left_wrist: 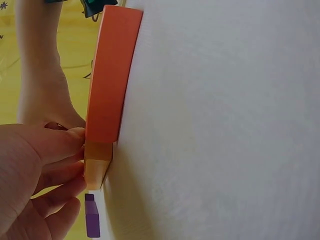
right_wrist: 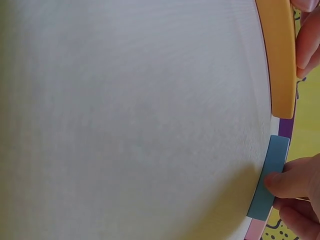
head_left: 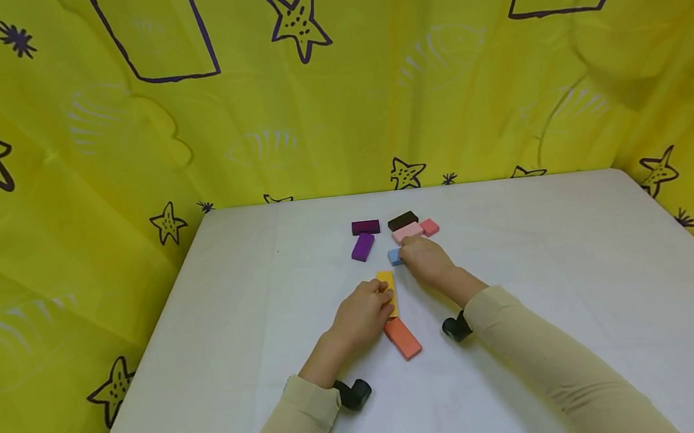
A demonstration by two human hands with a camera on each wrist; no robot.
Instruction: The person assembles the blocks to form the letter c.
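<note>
My left hand (head_left: 362, 314) lies over the yellow block (head_left: 392, 295), its fingertips touching the top and left side. One end of the orange block (head_left: 404, 339) meets the yellow one's near end; in the left wrist view the orange block (left_wrist: 111, 75) stands in front of it. Just beyond, my right hand (head_left: 429, 261) pinches the blue block (head_left: 394, 257), which is partly covered by the fingers. In the right wrist view the thumb presses on the side of the blue block (right_wrist: 269, 180), with a gap between it and the yellow block (right_wrist: 281, 60).
Farther back are a dark purple block (head_left: 366, 227) touching or nearly touching a violet block (head_left: 363, 247), and a black block (head_left: 402, 221) beside a light pink block (head_left: 408, 232) and a small coral-pink block (head_left: 430, 227). A yellow patterned cloth (head_left: 335, 105) hangs behind the white table (head_left: 234, 292).
</note>
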